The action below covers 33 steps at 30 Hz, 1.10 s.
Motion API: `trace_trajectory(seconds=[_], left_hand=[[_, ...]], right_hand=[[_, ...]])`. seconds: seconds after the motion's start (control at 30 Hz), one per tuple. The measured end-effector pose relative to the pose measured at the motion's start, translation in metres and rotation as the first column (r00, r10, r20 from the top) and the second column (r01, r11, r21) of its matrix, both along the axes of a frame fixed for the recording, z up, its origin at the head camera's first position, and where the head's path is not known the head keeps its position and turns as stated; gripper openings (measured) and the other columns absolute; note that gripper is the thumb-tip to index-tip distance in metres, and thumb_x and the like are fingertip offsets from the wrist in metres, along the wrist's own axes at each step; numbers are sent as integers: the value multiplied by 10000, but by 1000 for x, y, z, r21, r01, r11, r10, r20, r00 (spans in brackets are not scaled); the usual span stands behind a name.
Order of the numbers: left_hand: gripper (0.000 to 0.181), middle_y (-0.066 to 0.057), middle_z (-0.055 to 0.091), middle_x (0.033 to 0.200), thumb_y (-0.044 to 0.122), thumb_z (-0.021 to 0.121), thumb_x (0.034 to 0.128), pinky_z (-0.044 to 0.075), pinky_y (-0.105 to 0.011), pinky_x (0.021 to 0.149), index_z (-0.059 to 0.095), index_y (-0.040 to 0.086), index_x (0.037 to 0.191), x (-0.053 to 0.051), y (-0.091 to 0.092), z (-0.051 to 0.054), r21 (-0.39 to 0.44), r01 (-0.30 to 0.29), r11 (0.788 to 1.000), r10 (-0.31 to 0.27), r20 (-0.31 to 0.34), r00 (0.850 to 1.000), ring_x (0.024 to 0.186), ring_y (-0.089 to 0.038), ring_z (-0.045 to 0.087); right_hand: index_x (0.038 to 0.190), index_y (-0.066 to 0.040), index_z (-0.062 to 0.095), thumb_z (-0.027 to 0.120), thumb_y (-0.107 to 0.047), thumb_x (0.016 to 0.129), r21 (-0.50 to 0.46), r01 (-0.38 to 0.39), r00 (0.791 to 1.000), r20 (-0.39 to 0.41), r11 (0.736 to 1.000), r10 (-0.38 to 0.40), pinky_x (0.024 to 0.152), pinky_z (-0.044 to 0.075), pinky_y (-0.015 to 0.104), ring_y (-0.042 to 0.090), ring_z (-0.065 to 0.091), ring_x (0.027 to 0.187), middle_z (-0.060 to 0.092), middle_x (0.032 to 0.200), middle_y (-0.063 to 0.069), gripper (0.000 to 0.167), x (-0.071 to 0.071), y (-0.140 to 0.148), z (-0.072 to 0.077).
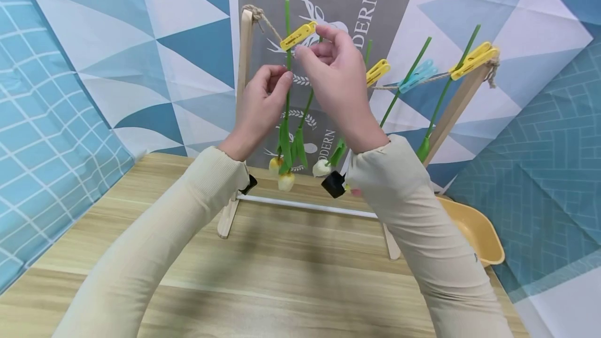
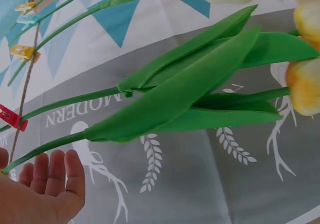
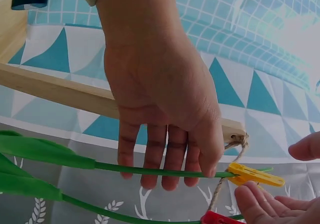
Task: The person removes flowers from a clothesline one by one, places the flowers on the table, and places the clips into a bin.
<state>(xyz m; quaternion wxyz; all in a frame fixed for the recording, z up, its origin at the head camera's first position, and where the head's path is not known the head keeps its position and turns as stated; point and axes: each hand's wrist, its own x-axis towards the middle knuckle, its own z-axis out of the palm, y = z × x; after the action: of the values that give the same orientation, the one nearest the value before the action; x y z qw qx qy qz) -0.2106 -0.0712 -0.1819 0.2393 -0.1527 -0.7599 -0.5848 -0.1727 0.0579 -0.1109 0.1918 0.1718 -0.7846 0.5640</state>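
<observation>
A yellow clothespin [image 1: 298, 35] clips a yellow-white tulip [image 1: 286, 181] upside down on a twine line [image 3: 215, 196]. My left hand [image 1: 263, 100] pinches its green stem just below the clothespin, the other fingers loosely extended. At the clothespin's free end is my right hand [image 1: 335, 74]; in the right wrist view its thumb stands apart from the clothespin and the fingertips lie beside it. A second yellowish tulip [image 1: 275, 165] hangs alongside from a red clothespin [image 2: 11, 116], which my right hand hides in the head view.
Wooden posts [image 1: 245, 51] carry the line. Farther right hang a white tulip [image 1: 322, 168] and other stems on a yellow clothespin [image 1: 377, 72], a blue clothespin [image 1: 418, 75] and another yellow clothespin [image 1: 475, 60]. A yellow basin [image 1: 490, 236] stands on the wood-grain table [image 1: 263, 280] at right.
</observation>
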Motion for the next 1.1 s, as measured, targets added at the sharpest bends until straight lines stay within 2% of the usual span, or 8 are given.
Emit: trace_trajectory(seconds=[0.2, 0.33, 0.43, 0.6, 0.7, 0.87, 1.1], left_hand=[[277, -62, 560, 940, 189, 434, 992, 456, -227, 746, 528, -22, 1145, -1, 6, 1, 73, 87, 993, -84, -39, 996, 871, -220, 560], [250, -95, 557, 925, 148, 412, 997, 470, -226, 697, 524, -37, 1122, -2, 8, 1, 110, 98, 989, -93, -44, 995, 799, -176, 553], [231, -70, 552, 899, 144, 396, 1000, 485, -224, 674, 521, -21, 1104, -2, 9, 2, 133, 102, 986, -99, -24, 995, 756, -136, 546], [214, -43, 510, 840, 125, 367, 1006, 481, -216, 642, 507, -18, 1081, -2, 10, 2, 155, 115, 981, -116, -5, 993, 687, -130, 513], [212, -45, 486, 820, 125, 354, 1009, 463, -214, 630, 496, -17, 1076, -2, 9, 2, 144, 119, 982, -120, -1, 993, 646, -130, 482], [219, -21, 452, 798, 136, 336, 1014, 410, -223, 602, 473, -22, 1081, -1, 8, 3, 117, 132, 984, -132, -12, 991, 614, -130, 437], [258, -31, 437, 774, 130, 322, 1014, 367, -238, 574, 472, -43, 1134, 2, 7, 7, 96, 157, 983, -155, -35, 987, 614, -142, 414]], right_hand=[[1374, -171, 405, 603, -300, 878, 51, -12, 995, 101, 999, 7, 835, 465, 242, 81, 599, 977, 630, 1098, 25, 549, -2, -2, 9], [1389, -185, 368, 596, -297, 880, 61, -3, 993, 120, 998, -4, 827, 466, 247, 97, 594, 937, 615, 1099, 12, 570, -4, -1, 14], [1394, -178, 361, 593, -278, 887, 55, 1, 991, 136, 998, -9, 799, 471, 243, 117, 600, 888, 615, 1092, 13, 565, -6, -1, 17], [1363, -166, 428, 590, -274, 902, 58, -3, 980, 197, 998, -9, 790, 492, 233, 131, 634, 901, 627, 1125, 28, 501, -8, -3, 23], [1283, -137, 524, 594, -262, 904, 72, -1, 981, 195, 997, -14, 750, 496, 223, 127, 641, 868, 648, 1071, 25, 405, -9, -6, 26], [1122, -94, 633, 652, -258, 867, 100, 10, 989, 146, 995, -25, 715, 501, 221, 119, 652, 772, 669, 930, 9, 304, -8, -6, 29], [1147, -106, 654, 650, -287, 872, 154, 52, 988, 139, 987, -74, 782, 526, 230, 133, 681, 845, 700, 1065, 46, 329, -6, 0, 34]])
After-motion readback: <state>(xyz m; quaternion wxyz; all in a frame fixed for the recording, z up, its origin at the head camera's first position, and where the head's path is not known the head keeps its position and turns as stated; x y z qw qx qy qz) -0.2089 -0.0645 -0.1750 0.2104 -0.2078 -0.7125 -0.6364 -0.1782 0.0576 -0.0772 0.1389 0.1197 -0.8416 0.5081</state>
